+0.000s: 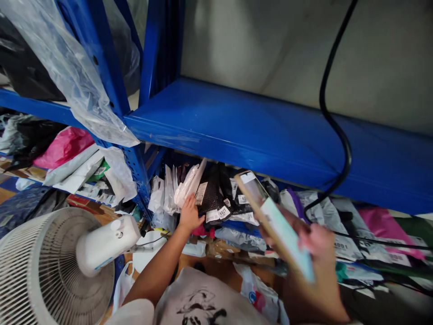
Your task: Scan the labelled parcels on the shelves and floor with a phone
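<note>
On the left, my left hand (190,215) reaches to the shelf under the blue beam. Its fingers rest against a pale pinkish plastic-wrapped package (186,186), with the thumb held apart. Just right of that hand stand black packages (213,189) with white number labels (223,211), one reading 4027. My right hand (320,250), blurred, is closed around a smartphone (287,237). The phone is tilted, and its lit screen faces up toward me; what it shows is too blurred to read.
A white fan (34,266) stands close on the left. A blue shelf beam (237,131) runs above the packages, and a black cable (326,85) hangs on the right. More bagged parcels (382,225) fill the shelf at right. A white plastic bag (259,289) sits low in front.
</note>
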Motion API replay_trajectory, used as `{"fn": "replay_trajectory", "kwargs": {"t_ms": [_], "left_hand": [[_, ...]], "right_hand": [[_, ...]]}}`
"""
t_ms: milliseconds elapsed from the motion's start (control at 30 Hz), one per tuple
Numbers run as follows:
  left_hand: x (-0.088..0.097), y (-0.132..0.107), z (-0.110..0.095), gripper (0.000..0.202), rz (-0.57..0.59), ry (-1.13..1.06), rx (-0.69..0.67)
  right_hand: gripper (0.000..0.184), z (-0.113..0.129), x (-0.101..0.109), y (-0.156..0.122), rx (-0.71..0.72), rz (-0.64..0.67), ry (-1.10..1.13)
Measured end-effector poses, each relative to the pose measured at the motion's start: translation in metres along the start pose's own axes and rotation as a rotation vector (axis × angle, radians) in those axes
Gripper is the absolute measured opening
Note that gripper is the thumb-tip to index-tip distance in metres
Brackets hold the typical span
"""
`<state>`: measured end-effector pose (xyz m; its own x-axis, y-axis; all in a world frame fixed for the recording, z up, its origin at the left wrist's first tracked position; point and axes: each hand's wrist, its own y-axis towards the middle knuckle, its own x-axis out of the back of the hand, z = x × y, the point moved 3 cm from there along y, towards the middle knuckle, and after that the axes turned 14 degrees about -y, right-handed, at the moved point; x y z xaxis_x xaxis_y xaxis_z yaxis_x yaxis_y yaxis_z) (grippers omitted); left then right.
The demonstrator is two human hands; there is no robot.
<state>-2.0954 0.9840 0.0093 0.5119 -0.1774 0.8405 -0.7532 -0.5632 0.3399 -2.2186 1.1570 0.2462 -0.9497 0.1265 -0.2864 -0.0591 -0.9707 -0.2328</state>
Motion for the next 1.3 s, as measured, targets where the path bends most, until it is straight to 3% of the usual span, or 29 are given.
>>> {"fn": "replay_trajectory", "kwargs": {"t_ms": [33,100,233,300,400,467,567,633,700,733,767,833,900,933,1000,1067,1133,1300], "left_hand": [[0.0,0.0,0.001,0.056,0.011,0.02,-0.001],[-0.001,0.001,0.001,0.048,0.023,0.057,-0.003],[0.0,0.004,0.001,0.037,0.01,0.078,-0.003],[0.001,0.004,0.001,0.033,0.0,0.08,-0.009],[0.001,0.004,0.0,0.031,-0.025,0.087,-0.014],[0.002,0.004,0.0,0.03,-0.049,0.096,-0.016],[0.002,0.005,0.001,0.028,-0.068,0.122,-0.025],[0.003,0.005,0.001,0.028,-0.072,0.132,-0.031],[0.003,0.005,0.001,0.027,-0.076,0.124,-0.033],[0.002,0.005,0.001,0.027,-0.077,0.114,-0.034],[0.002,0.005,0.002,0.028,-0.078,0.103,-0.034],[0.0,0.005,0.002,0.03,-0.077,0.089,-0.025],[-0.001,0.006,0.003,0.035,-0.077,0.083,-0.008],[-0.002,0.007,0.004,0.037,-0.08,0.082,0.006],[-0.004,0.008,0.005,0.041,-0.087,0.071,0.032],[-0.006,0.008,0.005,0.045,-0.093,0.052,0.048],[-0.008,0.008,0.006,0.047,-0.105,0.04,0.054],[-0.01,0.007,0.008,0.049,-0.181,0.045,0.102]], "right_hand": [[0.063,0.017,-0.004,-0.009,-0.07,0.077,0.008],[0.066,0.051,-0.007,-0.024,-0.037,0.052,0.084],[0.063,0.09,-0.016,-0.045,-0.113,0.104,-0.081],[0.064,0.109,-0.015,-0.045,-0.09,-0.006,-0.179],[0.065,0.143,-0.005,-0.022,0.012,-0.313,-0.272],[0.05,0.163,0.002,0.0,0.087,-0.445,-0.358],[0.034,0.175,0.011,0.014,0.235,-0.455,-0.517],[0.035,0.16,0.017,0.0,0.301,-0.417,-0.617],[0.03,0.133,0.021,-0.026,0.525,-0.571,-0.74],[0.046,0.113,0.019,-0.035,0.604,-0.651,-0.894],[0.056,0.088,0.016,-0.036,0.597,-0.677,-1.044],[0.026,0.028,0.005,-0.01,0.357,-0.509,-1.253],[0.039,-0.029,-0.004,0.04,0.032,-0.396,-1.403],[0.044,-0.05,-0.007,0.068,-0.083,-0.465,-1.507],[0.048,-0.079,-0.013,0.119,-0.146,-0.509,-1.548],[0.039,-0.093,-0.013,0.153,-0.164,-0.535,-1.561],[0.029,-0.097,-0.007,0.169,-0.152,-0.576,-1.562],[0.027,-0.076,0.019,0.168,0.024,-0.712,-1.51]]}}
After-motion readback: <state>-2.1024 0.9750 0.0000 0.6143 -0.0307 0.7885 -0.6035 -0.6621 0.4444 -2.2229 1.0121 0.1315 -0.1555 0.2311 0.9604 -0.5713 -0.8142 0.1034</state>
